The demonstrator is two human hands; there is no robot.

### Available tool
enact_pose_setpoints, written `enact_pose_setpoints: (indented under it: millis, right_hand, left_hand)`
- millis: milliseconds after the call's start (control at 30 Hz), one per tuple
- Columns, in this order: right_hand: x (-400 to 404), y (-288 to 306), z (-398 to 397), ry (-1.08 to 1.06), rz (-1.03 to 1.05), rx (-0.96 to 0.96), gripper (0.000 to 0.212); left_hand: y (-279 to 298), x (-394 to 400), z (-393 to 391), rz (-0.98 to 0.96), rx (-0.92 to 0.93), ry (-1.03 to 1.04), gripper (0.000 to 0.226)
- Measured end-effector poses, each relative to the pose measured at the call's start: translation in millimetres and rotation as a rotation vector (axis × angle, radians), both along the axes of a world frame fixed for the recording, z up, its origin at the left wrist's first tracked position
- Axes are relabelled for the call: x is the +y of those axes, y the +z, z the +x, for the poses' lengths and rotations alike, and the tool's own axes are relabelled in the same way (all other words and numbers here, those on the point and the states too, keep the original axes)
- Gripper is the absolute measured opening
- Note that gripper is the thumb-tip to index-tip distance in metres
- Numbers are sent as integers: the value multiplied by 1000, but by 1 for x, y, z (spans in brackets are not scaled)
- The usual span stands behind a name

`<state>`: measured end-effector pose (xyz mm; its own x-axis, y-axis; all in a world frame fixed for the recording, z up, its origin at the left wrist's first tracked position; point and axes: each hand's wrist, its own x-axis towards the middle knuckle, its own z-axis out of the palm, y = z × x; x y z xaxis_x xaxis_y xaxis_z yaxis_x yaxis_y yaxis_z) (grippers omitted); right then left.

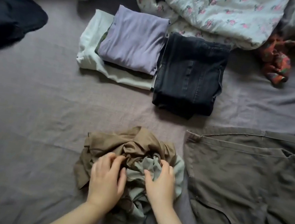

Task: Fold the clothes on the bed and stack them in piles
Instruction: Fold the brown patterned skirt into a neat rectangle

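Clothes on the bed (24,110) are partly sorted: a folded pile (131,40) and folded dark jeans (190,74) stand finished, while left hand (106,177) and right hand (160,185) grasp a crumpled brown-and-grey bundle (136,149), olive trousers (238,183) beside it unfolded.

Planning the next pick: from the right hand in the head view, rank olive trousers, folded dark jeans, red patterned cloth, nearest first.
From the right hand:
1. Olive trousers, spread flat just right of it.
2. Folded dark jeans, straight ahead.
3. Red patterned cloth, crumpled, far right.
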<state>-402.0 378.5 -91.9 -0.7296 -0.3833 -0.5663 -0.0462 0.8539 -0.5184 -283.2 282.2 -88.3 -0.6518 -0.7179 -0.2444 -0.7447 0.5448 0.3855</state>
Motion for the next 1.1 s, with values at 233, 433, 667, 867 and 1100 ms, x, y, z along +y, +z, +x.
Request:
enact_pose_setpoints:
  millis: [233,433,667,867,1100]
  right_hand:
    - [2,38,9,-87,-241,-194,26]
    - [8,76,15,-374,-570,-460,6]
    - [-23,114,35,-650,-749,-604,35]
    - [-78,145,77,-630,-647,-414,41]
    - [-125,167,169,-13,-412,130,58]
  left_hand:
    - [13,17,12,466,-34,113,75]
    - [40,9,3,481,329,118,86]
    - [73,-10,13,716,584,228,14]
    - [122,-78,65,947,634,551,13]
    - [161,-156,117,1235,662,758,16]
